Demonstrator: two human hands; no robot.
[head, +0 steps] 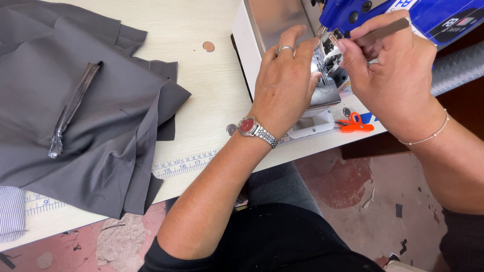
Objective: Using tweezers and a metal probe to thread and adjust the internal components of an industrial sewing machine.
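Two hands work at the needle area of a sewing machine [282, 20], upper right of frame. Right hand [390, 83] pinches a slim grey metal tool, prob. tweezers [384, 31], betw. thumb and fingers, its tip pointing left toward the needle zone; fingers closed narrow round it. Left hand [285, 83] lies flat w/ fingers together on the machine's silver plate [325, 95], just left of the needle parts, holding nothing I can make out; can't tell what's under the fingertips. Ring on one finger, red-faced wristwatch [248, 126] w/ metal band at the wrist; thin bracelet [428, 136] on the right wrist. Machine body is white at the base, blue head [433, 15] at top right. Small orange snips [355, 124] lie on the table edge just below the right hand, near the machine base. Pale wood table [201, 75] has a measuring tape strip [186, 163] along its front edge. Left half of frame: pile of dark grey fabric [75, 116], folded and overlapping, w/ a long shiny dark strip [73, 108] lying diagonally on top. Striped cloth bit [10, 211] at far lower left. Reddish worn floor [353, 186] shows below.
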